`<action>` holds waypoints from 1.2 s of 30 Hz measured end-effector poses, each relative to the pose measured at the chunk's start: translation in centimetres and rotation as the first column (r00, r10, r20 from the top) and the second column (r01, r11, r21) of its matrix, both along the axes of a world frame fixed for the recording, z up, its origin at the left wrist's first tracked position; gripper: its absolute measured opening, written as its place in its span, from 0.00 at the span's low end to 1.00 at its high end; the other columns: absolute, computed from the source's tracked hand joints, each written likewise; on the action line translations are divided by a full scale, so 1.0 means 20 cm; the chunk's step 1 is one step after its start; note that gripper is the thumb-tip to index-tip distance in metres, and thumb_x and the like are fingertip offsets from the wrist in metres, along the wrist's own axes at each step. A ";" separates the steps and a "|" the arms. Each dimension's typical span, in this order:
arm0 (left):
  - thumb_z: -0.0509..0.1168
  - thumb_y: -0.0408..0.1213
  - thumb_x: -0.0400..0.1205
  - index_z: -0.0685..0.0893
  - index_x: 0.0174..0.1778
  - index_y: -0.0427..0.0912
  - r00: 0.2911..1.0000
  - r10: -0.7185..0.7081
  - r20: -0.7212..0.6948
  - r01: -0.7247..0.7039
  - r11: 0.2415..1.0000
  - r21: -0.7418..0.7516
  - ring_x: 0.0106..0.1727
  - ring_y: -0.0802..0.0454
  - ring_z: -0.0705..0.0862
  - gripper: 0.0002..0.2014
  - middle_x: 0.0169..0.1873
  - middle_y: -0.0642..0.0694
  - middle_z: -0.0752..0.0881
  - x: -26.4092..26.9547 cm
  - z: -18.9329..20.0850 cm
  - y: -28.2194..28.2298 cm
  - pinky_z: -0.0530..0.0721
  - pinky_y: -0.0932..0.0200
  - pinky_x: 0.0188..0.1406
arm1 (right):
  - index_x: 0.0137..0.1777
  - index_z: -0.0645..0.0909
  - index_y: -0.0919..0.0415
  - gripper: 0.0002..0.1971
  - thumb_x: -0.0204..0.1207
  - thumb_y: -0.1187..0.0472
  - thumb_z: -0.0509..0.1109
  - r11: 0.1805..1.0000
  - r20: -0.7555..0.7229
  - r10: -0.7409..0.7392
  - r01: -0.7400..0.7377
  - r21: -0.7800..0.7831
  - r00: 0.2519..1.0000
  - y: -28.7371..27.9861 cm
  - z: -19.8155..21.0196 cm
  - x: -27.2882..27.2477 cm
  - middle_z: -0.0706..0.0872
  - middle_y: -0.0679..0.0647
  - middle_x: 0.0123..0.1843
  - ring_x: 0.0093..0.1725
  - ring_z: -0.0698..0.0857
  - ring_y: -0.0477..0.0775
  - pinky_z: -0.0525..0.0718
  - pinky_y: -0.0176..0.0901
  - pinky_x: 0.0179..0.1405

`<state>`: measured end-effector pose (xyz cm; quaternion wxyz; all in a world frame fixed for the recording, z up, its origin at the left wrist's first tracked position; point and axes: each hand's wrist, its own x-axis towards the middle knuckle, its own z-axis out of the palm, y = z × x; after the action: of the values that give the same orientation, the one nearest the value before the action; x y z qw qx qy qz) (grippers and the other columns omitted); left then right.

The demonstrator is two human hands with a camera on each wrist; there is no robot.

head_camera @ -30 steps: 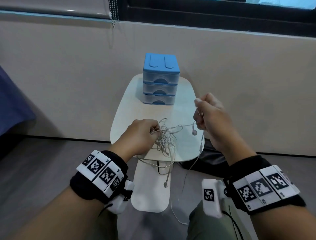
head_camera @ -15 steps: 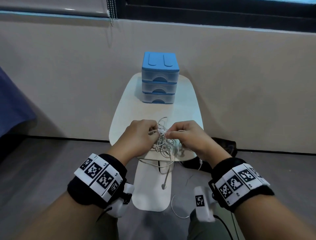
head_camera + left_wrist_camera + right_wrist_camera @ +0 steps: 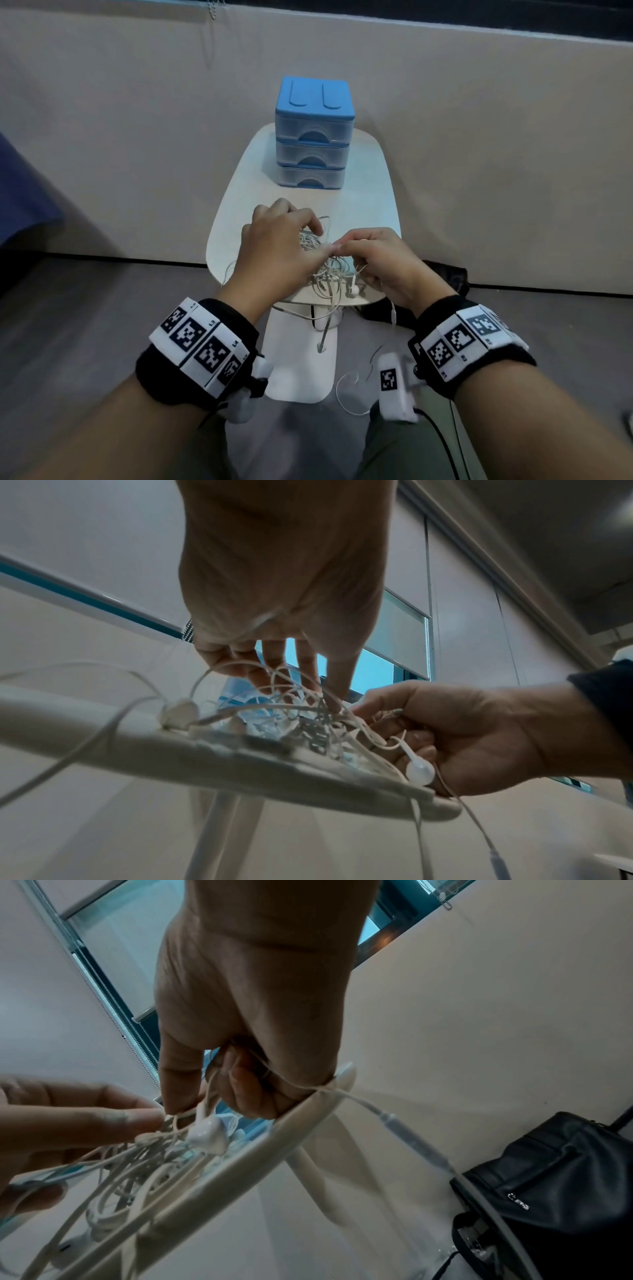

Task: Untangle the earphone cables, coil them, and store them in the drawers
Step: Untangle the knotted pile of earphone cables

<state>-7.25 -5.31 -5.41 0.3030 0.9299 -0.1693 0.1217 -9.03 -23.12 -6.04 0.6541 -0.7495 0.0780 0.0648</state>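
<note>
while drawers [image 3: 313, 137] sit closed | both hands pinch earphone cables [image 3: 325, 270]

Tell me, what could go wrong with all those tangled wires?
The earphone cables are one tight knot, pinched by the left hand and the right hand; pulling hard might tighten it. Loose strands hang over the table edge, so the bundle might slide off. The drawers are all closed, and both hands are busy.
</note>
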 end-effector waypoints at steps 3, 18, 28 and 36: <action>0.76 0.52 0.78 0.89 0.44 0.55 1.000 -0.012 0.002 0.012 0.999 -0.048 0.52 0.51 0.81 0.06 0.41 0.59 0.86 0.01 0.00 0.00 0.82 0.46 0.56 | 0.45 0.88 0.67 0.03 0.79 0.70 0.74 1.000 0.001 -0.001 0.001 0.027 1.000 0.00 0.00 0.00 0.72 0.43 0.17 0.17 0.65 0.41 0.61 0.32 0.15; 0.77 0.45 0.76 0.89 0.35 0.52 0.991 -0.066 -0.114 0.066 0.998 -0.002 0.42 0.55 0.85 0.06 0.37 0.57 0.87 0.05 0.08 0.04 0.86 0.53 0.45 | 0.44 0.89 0.63 0.04 0.80 0.66 0.75 0.998 0.030 0.043 -0.044 0.035 0.999 -0.03 -0.04 0.00 0.74 0.44 0.22 0.24 0.62 0.46 0.60 0.34 0.18; 0.74 0.41 0.78 0.87 0.41 0.53 0.975 -0.069 -0.210 0.084 0.995 0.061 0.42 0.54 0.86 0.03 0.39 0.55 0.88 0.12 0.09 0.04 0.88 0.53 0.44 | 0.45 0.91 0.58 0.03 0.79 0.60 0.79 0.993 0.085 0.091 -0.097 0.068 0.992 -0.07 -0.07 0.00 0.72 0.50 0.29 0.23 0.61 0.46 0.62 0.32 0.18; 0.71 0.33 0.81 0.84 0.51 0.60 0.899 -0.267 -0.348 0.274 0.961 -0.030 0.38 0.58 0.82 0.13 0.47 0.56 0.87 0.12 0.12 0.04 0.80 0.68 0.40 | 0.48 0.90 0.58 0.01 0.80 0.64 0.77 0.987 0.103 0.048 -0.063 0.151 0.994 -0.09 -0.09 0.00 0.68 0.50 0.30 0.24 0.63 0.44 0.61 0.35 0.23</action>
<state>-4.94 -4.46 -3.02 0.3328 0.9071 -0.2414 -0.0899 -8.93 -24.86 -7.80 0.7110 -0.7010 0.0195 0.0517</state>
